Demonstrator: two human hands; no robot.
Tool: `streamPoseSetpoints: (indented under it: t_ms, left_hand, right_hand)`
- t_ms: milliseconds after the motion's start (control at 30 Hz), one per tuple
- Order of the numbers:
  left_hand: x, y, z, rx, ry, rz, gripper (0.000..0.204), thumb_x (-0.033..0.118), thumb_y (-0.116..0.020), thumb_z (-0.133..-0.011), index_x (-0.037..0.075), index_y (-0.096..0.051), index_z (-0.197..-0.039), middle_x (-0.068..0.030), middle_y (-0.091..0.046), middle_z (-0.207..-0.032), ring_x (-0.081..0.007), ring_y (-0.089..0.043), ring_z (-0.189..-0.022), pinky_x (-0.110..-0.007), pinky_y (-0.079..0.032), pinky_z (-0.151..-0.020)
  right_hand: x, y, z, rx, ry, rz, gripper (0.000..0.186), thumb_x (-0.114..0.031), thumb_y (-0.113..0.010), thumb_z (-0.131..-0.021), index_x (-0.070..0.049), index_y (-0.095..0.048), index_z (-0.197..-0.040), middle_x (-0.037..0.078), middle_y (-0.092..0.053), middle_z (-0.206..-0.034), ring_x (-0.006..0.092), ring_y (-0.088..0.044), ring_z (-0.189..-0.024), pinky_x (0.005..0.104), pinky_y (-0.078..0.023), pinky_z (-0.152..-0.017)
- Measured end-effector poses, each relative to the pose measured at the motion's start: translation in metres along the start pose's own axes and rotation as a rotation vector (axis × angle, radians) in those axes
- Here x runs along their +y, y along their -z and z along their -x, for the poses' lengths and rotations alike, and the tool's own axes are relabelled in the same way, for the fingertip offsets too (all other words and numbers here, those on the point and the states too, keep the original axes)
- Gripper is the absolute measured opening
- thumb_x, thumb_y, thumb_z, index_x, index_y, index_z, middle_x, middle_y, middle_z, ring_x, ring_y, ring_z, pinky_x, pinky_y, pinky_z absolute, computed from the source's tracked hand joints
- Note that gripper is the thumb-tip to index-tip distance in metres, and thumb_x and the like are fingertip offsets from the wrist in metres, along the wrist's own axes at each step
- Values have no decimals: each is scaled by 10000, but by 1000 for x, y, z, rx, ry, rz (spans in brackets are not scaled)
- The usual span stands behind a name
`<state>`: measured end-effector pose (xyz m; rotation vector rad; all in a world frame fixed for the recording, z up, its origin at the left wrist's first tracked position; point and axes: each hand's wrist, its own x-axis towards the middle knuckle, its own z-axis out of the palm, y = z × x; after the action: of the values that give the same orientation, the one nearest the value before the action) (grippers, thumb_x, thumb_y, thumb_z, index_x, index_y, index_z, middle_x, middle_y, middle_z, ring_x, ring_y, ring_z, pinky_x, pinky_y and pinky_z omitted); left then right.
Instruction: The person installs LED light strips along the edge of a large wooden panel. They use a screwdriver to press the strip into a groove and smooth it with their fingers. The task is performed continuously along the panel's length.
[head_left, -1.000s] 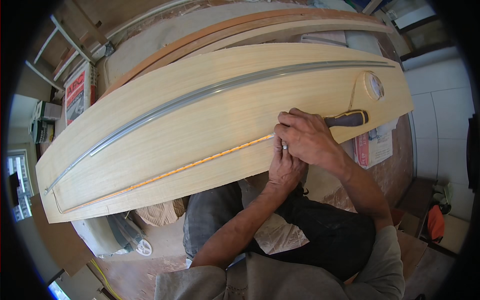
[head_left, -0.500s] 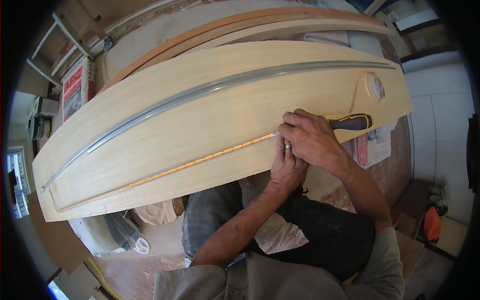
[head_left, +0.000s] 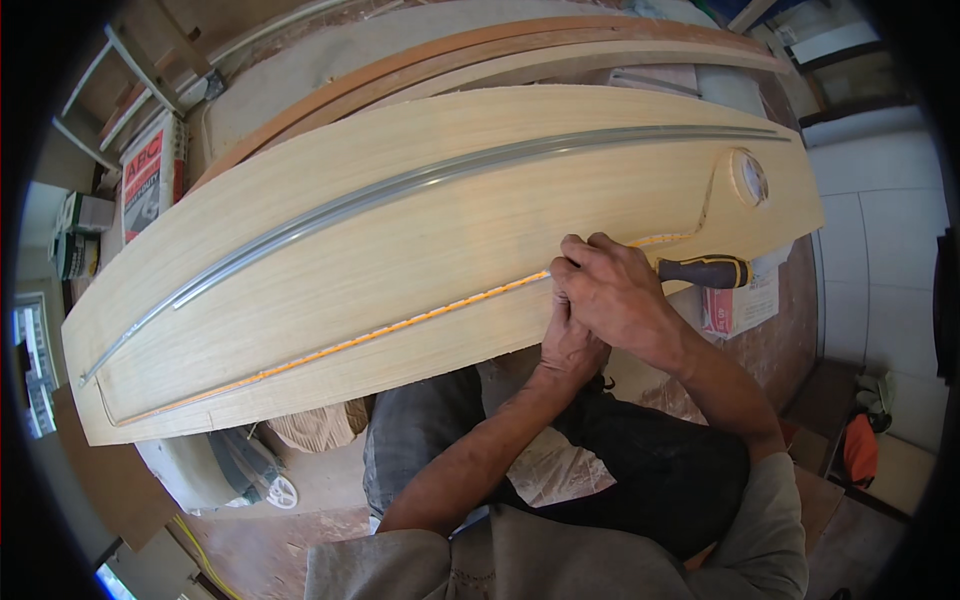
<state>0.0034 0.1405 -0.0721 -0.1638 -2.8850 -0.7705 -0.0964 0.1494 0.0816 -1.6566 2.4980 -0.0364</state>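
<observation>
A long pale wooden panel [head_left: 400,250] lies across in front of me. Along its near side runs a thin metal channel with a glowing orange LED strip [head_left: 400,321] in it. At the strip's right part, my left hand [head_left: 574,345] is closed with its fingertips at the strip, partly covered by the other hand. My right hand [head_left: 612,290] is closed over it, fingers bent down to the strip. From the right hand a screwdriver [head_left: 708,272] with a black and yellow handle sticks out rightward; its shaft is hidden. The strip's loose end curves up to a white round reel [head_left: 750,178].
Two long grey metal channels [head_left: 430,174] lie on the panel's far half. Brown boards [head_left: 400,78] are behind it. A printed bag [head_left: 150,175] and a ladder [head_left: 125,90] stand at the far left. A red and white box [head_left: 740,305] sits below the panel's right end.
The screwdriver handle has swung toward me with the right hand, uncovering more of the loose strip. Both hands have shifted very slightly left along the strip.
</observation>
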Motion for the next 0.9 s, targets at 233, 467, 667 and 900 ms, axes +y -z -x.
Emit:
streamPoseSetpoints:
  t_ms: [233, 467, 667, 900]
  left_hand:
    - [-1, -3, 0, 28, -25, -28, 551, 300, -589, -1020, 30, -617, -1500, -224, -579, -1535, -483, -439, -1484, -728, -277, -1222]
    - [-2, -4, 3, 150, -37, -113, 583, 334, -603, -1015, -5, -612, -1490, -278, -569, -1520, -486, -452, -1486, -725, -273, -1239]
    - [2, 45, -10, 215, 109, -32, 797, 433, -702, -958, -72, -522, -1547, -343, -434, -1637, -495, -387, -1559, -635, -229, -1309]
    - [2, 67, -11, 140, 106, 137, 910, 379, -784, -930, -86, -407, -1615, -300, -334, -1722, -481, -274, -1624, -625, -198, -1316]
  right_hand:
    - [1, 3, -5, -82, 32, 38, 196, -175, -698, -817, -15, -709, -930, 128, -654, -990, 330, -694, -892, 460, -615, -692]
    - [1, -1, 0, -53, 9, 28, 184, -164, -702, -809, -34, -718, -939, 109, -655, -982, 320, -702, -917, 446, -609, -741]
    - [80, 5, 8, 117, -81, -218, 69, -106, -711, -872, -82, -753, -921, 97, -681, -961, 310, -703, -959, 445, -587, -823]
    - [178, -38, 12, 267, -125, -91, 106, -116, -709, -908, -83, -783, -978, 104, -694, -1028, 333, -662, -1093, 468, -542, -940]
